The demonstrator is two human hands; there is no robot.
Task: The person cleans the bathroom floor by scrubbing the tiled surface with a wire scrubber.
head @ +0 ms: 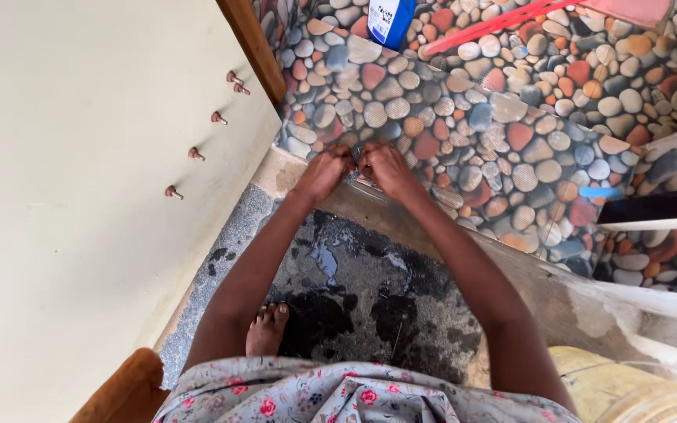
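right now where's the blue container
In the head view the blue container stands at the top edge, just left of centre, on the pebble-pattern floor covering, left of the red stick.

The floor sheet has red, grey and tan pebbles. Beside it, a cream wall. Dress: grey with pink flowers.

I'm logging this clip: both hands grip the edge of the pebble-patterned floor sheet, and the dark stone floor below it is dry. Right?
Not quite. The head view shows the dark stone floor wet, with a shiny puddle, not dry. The rest holds: the left hand and right hand both pinch the edge of the pebble-patterned floor sheet.
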